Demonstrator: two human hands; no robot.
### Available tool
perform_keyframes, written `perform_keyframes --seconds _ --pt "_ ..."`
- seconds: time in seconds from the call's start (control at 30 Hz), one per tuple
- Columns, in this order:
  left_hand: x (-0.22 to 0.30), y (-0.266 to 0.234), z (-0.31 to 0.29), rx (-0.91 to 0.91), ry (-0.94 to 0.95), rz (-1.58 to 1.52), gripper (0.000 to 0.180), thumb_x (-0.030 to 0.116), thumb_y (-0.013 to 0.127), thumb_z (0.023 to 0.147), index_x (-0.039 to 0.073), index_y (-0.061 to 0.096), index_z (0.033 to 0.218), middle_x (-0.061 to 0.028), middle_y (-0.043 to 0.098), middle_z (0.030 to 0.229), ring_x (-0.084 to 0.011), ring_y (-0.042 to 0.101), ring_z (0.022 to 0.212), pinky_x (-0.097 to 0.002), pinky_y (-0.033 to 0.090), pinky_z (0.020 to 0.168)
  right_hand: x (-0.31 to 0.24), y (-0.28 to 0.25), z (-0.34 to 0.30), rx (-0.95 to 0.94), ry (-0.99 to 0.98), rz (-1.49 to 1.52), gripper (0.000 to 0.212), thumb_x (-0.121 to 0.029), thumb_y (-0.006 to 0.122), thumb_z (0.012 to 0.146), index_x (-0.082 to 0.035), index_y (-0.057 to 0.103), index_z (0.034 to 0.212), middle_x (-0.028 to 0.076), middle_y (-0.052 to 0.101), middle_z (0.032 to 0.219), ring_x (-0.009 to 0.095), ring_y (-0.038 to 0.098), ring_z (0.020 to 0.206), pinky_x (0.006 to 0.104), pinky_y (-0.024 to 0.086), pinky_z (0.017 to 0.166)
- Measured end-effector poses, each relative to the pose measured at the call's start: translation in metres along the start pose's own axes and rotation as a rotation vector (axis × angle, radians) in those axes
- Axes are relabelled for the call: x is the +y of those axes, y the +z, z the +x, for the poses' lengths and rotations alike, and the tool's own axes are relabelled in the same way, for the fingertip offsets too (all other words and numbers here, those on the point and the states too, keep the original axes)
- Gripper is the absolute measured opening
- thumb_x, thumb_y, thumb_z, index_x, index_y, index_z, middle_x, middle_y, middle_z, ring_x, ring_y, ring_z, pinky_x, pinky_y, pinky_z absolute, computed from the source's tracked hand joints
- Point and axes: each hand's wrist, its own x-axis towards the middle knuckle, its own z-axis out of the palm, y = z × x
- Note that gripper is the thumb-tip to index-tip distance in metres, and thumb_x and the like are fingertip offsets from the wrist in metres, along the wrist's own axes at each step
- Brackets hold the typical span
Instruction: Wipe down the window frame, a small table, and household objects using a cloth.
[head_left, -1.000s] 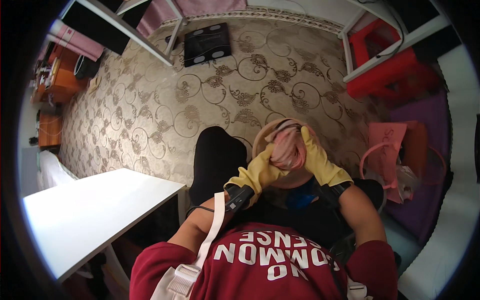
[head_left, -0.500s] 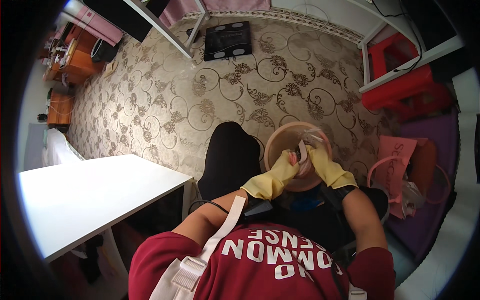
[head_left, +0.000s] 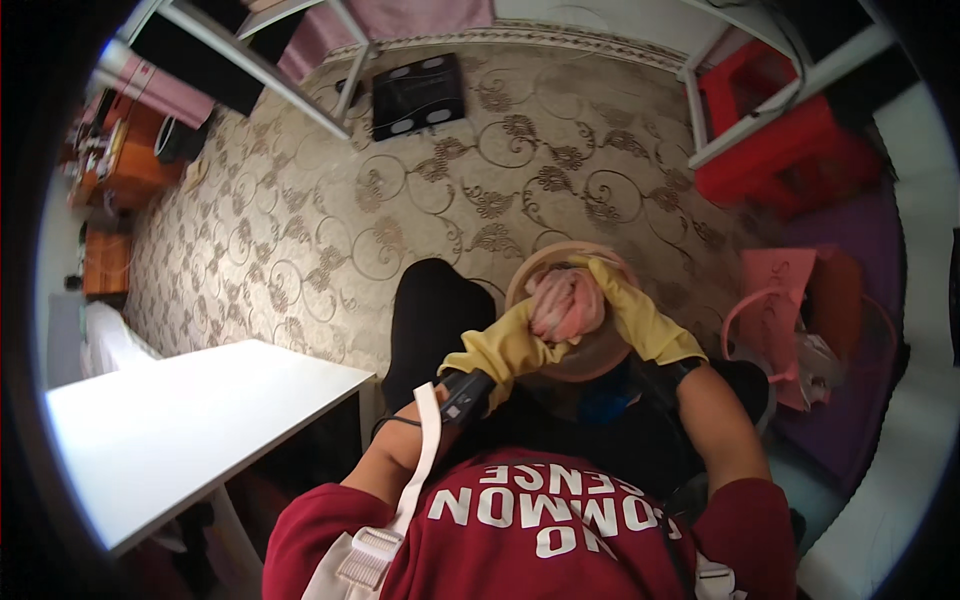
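Observation:
A bunched pink cloth [head_left: 566, 304] is pressed between my two hands above a peach-coloured basin [head_left: 598, 368]. Both hands wear yellow rubber gloves. My left hand [head_left: 518, 338] curls round the cloth's left and lower side. Over its right and upper side lies my right hand [head_left: 622, 298], the fingers wrapped across the far edge. The basin sits in front of me, and the cloth and gloves hide much of its inside.
A white table [head_left: 200, 420] stands at my left. A pink paper bag [head_left: 772, 310] is to my right on a purple surface [head_left: 850, 420]. Farther off are a red stool [head_left: 790, 165], a black bathroom scale [head_left: 420, 98] and patterned flooring [head_left: 330, 210].
My hands have turned and come round the cloth, which now shows as a rounded bundle; before, it was mostly hidden between them. The whole view has shifted slightly.

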Motion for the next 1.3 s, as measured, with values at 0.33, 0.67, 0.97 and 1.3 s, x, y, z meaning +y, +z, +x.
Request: perform_keyframes --seconds 0.33,0.67,0.97,1.3 --pt "-0.009 0.01 -0.004 0.076 -0.15 0.242 0.051 0.017 0.076 0.083 0.005 0.057 0.129 -0.0117 0.065 0.121 -0.0247 0.063 0.112 -0.0348 0.051 0.094 -0.005 0.039 0.004 0.182 0.05 -0.118 0.037 -0.027 0.078 0.084 -0.007 0.07 0.114 0.008 0.07 0.111 0.019 0.065 0.105 0.0327 0.05 0.095" --pt "-0.123 -0.003 -0.01 0.323 -0.131 0.2 0.032 0.013 0.066 0.089 0.004 0.054 0.117 -0.0078 0.061 0.109 -0.018 0.059 0.101 -0.0297 0.046 0.087 0.021 0.035 -0.006 0.327 0.265 -0.402 0.022 -0.022 0.064 0.095 -0.003 0.068 0.106 0.012 0.069 0.094 0.026 0.067 0.088 0.035 0.053 0.077" --pt "-0.007 0.039 0.013 0.547 -0.412 0.103 0.031 0.009 0.064 0.09 0.006 0.051 0.118 -0.006 0.059 0.105 -0.0185 0.058 0.097 -0.0304 0.046 0.087 0.053 0.006 -0.016 -0.126 -0.023 -1.024 0.03 -0.012 0.048 0.096 -0.006 0.062 0.122 0.021 0.065 0.117 0.036 0.063 0.107 0.042 0.052 0.089" --pt "-0.011 0.019 0.007 0.343 -0.315 0.154 0.034 0.01 0.059 0.095 0.005 0.048 0.127 -0.011 0.06 0.107 -0.0216 0.061 0.099 -0.032 0.048 0.087 0.03 0.002 -0.004 -0.101 -0.181 -0.758 0.016 -0.014 0.057 0.09 -0.011 0.065 0.104 0.016 0.068 0.098 0.033 0.068 0.093 0.0415 0.053 0.085"
